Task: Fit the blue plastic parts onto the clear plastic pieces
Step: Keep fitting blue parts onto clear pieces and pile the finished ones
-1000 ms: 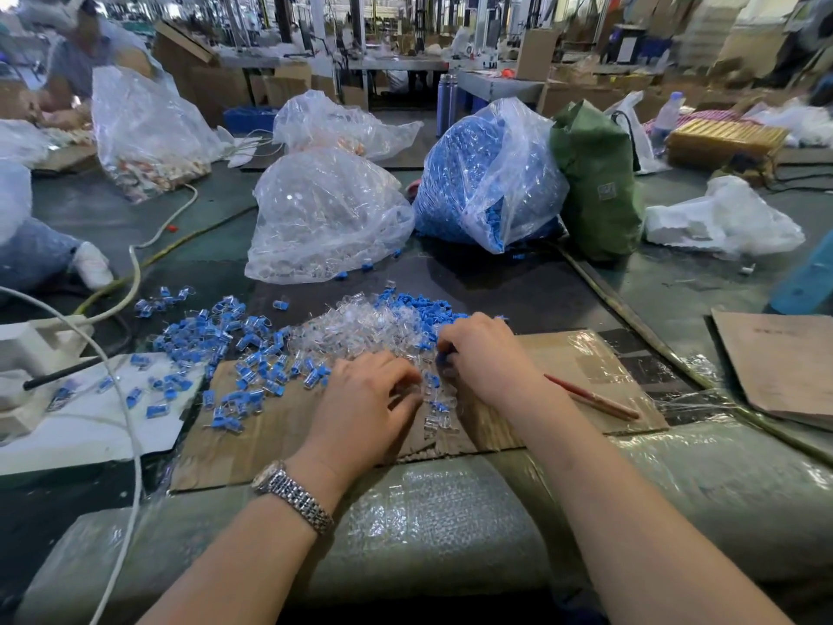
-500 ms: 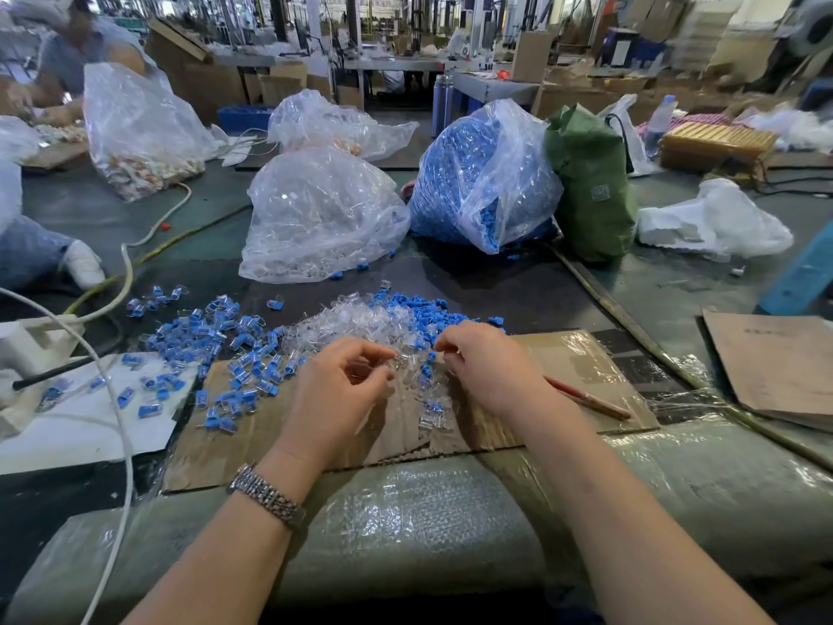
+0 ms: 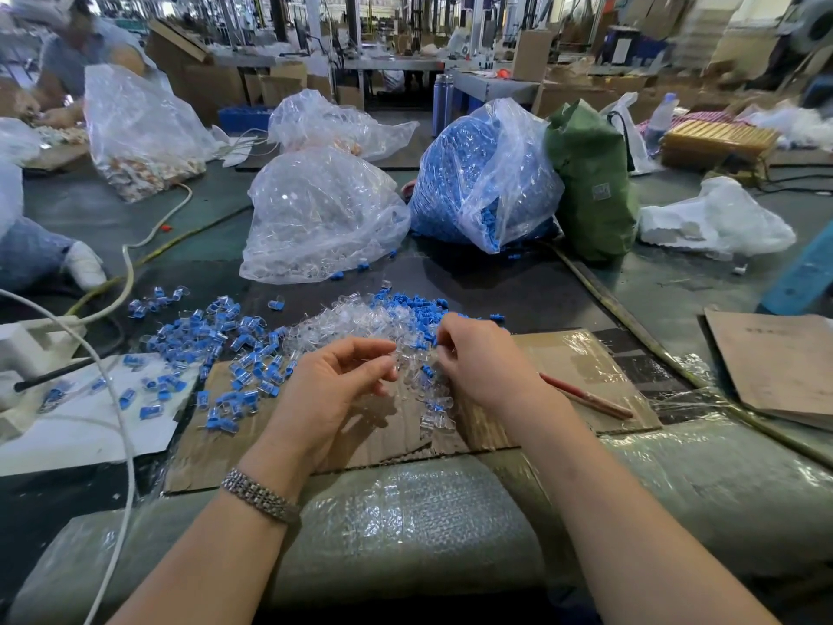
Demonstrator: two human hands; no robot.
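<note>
— What have I got in front of me right now?

— My left hand [image 3: 336, 390] sits just left of centre, palm turned inward, fingers curled with thumb and forefinger pinched together. Something clear seems to be between them, but I cannot tell for sure. My right hand [image 3: 484, 354] is at about one o'clock from it, fingers bent down into the heap of clear plastic pieces [image 3: 360, 322]; whether it actually grips one I cannot tell, the fingertips are hidden.

— And the blue plastic parts?

— A loose lot of blue plastic parts [image 3: 419, 306] lies at twelve o'clock from my right hand, touching the clear heap's far edge. At nine to ten o'clock from my left hand, assembled pieces [image 3: 234, 354] are scattered over the cardboard sheet [image 3: 581, 367] and the white paper [image 3: 81, 435].

— Anything further out?

— At twelve o'clock, a bag of clear pieces [image 3: 320, 218] and, just right of it, a bag of blue parts [image 3: 478, 173], with a green bag [image 3: 590, 182] touching that. A red pencil [image 3: 586, 396] lies on the cardboard at three o'clock from my right wrist. A metal watch [image 3: 261, 496] is on my left wrist.
</note>
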